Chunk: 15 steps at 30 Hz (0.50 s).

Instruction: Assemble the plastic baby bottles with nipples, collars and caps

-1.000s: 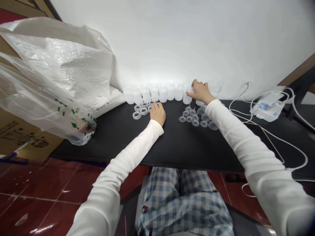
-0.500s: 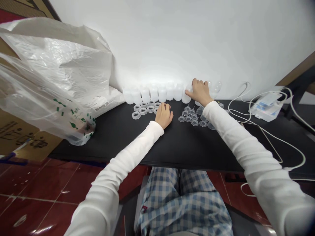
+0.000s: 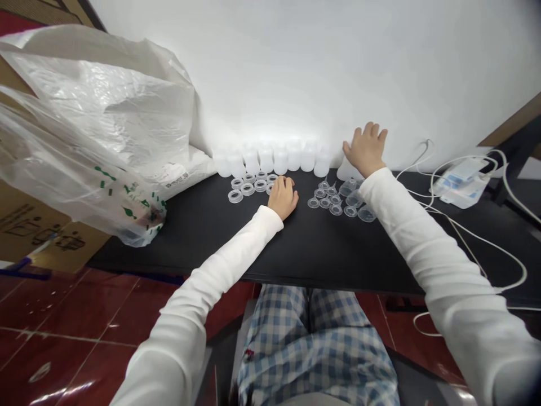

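A row of frosted white plastic bottles (image 3: pixel 280 160) stands along the wall at the back of the black table (image 3: pixel 270 256). In front of them at the left lie several clear plastic rings (image 3: pixel 235 195). My left hand (image 3: pixel 284 196) rests on the table at the right end of the rings, fingers loosely bent and partly covering one. My right hand (image 3: pixel 367 148) is stretched out with spread fingers over the right end of the row, beside a bottle (image 3: pixel 346 171) it partly hides. Below it lie several clear flanged pieces with narrow tips (image 3: pixel 335 210) and wider clear domed pieces (image 3: pixel 367 213).
At the left stand a big white plastic bag (image 3: pixel 127 107), a clear bag with green print (image 3: pixel 127 211) and a cardboard box (image 3: pixel 63 242). White cables (image 3: pixel 502 242) and a clear plastic box (image 3: pixel 462 183) lie on the table at the right.
My right hand has moved away from a bottle in the row, to the right and a little up, and its fingers have spread. That bottle stands in line. My left hand has stayed in place.
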### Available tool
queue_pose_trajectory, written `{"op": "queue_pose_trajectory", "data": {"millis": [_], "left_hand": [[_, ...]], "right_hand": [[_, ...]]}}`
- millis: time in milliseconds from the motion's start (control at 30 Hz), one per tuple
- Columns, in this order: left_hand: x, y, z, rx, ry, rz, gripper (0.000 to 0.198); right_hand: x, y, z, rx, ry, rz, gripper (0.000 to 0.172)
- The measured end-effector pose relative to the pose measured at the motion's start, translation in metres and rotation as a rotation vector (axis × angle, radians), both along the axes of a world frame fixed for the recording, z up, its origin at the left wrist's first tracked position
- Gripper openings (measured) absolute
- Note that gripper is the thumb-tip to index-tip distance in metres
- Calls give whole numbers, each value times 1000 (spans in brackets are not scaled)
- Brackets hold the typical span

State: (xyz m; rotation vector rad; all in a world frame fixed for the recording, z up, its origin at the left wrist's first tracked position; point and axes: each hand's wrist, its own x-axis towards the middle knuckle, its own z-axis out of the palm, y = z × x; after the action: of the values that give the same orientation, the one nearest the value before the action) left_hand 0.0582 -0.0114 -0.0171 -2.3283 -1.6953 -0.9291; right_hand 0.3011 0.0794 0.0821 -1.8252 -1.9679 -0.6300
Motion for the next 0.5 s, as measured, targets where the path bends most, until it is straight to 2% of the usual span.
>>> {"op": "queue_pose_trajectory", "data": {"millis": [133, 233, 333, 400, 500], "left_hand": [[0, 1, -3, 20, -8, -10, 17], [0, 1, -4, 30, -39, -26, 18], [0, 2, -5, 40, -91, -44, 18], [-1, 3, -5, 49, -133, -57, 18], [-1, 4, -4, 60, -199, -87, 24]], "right_hand": [[10, -12, -2, -23, 43, -91, 63], [8, -19, -4, -83, 67, -66, 58], [-1, -31, 3, -92, 86, -51, 51], [-6, -44, 11, -32, 119, -50, 46], [-13, -68, 18, 157, 260, -33, 44]]}}
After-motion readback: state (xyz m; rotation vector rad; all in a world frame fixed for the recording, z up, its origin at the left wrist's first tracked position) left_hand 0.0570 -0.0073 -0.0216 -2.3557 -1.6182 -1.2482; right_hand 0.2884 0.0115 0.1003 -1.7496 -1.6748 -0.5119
